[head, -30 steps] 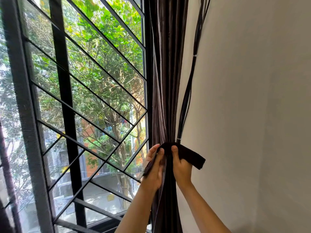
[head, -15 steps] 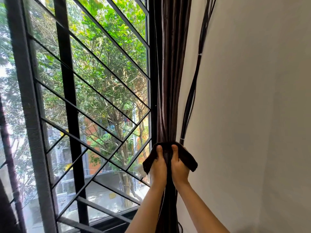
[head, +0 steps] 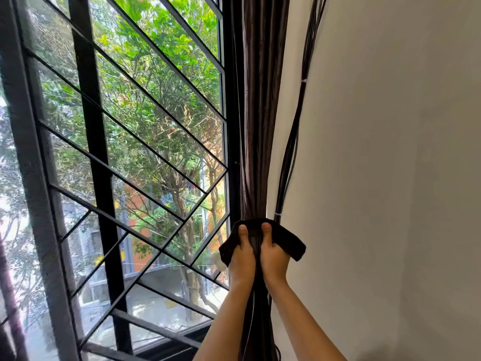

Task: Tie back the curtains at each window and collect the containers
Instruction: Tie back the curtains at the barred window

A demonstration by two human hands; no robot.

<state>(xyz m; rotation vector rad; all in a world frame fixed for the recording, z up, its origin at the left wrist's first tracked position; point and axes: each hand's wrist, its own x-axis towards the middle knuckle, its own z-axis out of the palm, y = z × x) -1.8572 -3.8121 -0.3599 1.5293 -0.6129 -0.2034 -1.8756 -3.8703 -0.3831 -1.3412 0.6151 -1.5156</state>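
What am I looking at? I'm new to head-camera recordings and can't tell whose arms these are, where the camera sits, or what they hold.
No machine here: a person wears one camera on the head, looking forward and down, so these are their own arms. The left hand and right hand each grip one side of a dark cloth band drawn round the gathered brown curtain. The curtain hangs between the barred window and a plain wall, beside a bundle of black cables.

No readable text, label or number anywhere in view.
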